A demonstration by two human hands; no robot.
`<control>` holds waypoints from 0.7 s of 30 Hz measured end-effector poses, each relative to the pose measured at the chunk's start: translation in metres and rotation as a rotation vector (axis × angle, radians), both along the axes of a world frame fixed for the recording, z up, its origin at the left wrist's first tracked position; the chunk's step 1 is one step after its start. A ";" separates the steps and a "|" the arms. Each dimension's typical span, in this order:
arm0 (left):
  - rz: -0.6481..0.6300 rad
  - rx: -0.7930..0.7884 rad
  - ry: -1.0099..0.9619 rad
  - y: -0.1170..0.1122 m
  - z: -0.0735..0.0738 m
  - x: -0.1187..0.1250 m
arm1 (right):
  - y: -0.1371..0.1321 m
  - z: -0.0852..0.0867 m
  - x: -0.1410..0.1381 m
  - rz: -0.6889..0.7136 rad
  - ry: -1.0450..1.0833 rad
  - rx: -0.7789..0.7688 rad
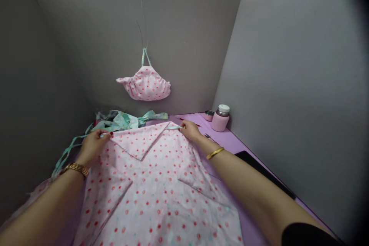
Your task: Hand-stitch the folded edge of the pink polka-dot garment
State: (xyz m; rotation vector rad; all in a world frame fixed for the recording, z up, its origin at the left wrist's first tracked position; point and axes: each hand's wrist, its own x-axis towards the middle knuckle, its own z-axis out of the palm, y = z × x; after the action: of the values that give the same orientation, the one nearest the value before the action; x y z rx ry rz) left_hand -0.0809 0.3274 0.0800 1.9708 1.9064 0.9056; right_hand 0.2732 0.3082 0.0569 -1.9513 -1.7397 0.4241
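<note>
A pink cloth with red dots (155, 188) lies spread on the purple table (233, 144), its far corners folded inward. My left hand (93, 147) is closed on the far left edge of the cloth, next to a mint green strap (69, 150). My right hand (190, 130) pinches the far right corner of the cloth where a thin green strap end (174, 127) shows. A gold watch sits on my left wrist and a gold bangle on my right.
A small bundle of the same pink dotted cloth (145, 84) hangs by a green loop on the grey back partition. Crumpled green fabric (123, 120) lies behind the cloth. A pink flask (220, 118), a small tin (209, 115) and a dark flat object (265, 173) sit to the right.
</note>
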 end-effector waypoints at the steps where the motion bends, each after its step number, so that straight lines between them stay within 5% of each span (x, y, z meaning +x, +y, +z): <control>1: 0.010 0.013 0.048 0.001 0.003 -0.003 | 0.007 0.003 -0.005 0.006 0.020 0.029; 4: -0.005 0.078 0.176 -0.002 -0.001 -0.006 | 0.016 0.006 -0.005 0.012 0.093 0.123; 7: -0.108 0.147 0.252 -0.027 -0.026 0.010 | -0.003 0.003 0.018 -0.019 0.167 0.213; 13: -0.605 0.372 0.417 -0.158 -0.077 0.086 | -0.106 -0.020 0.065 -0.088 0.292 0.238; 15: -0.787 0.397 0.492 -0.192 -0.078 0.110 | -0.142 -0.028 0.062 -0.072 0.312 0.223; 17: -0.837 0.377 0.520 -0.208 -0.073 0.129 | -0.173 -0.031 0.052 -0.028 0.321 0.195; 21: -0.787 0.171 0.490 -0.198 -0.063 0.161 | -0.222 -0.031 0.028 0.102 0.247 0.185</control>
State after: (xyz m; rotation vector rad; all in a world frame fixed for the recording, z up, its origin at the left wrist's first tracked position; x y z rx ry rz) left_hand 0.0804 0.1291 0.0173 2.9011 1.0268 0.3826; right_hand 0.3007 0.0866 0.0259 -1.6142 -1.6602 0.4984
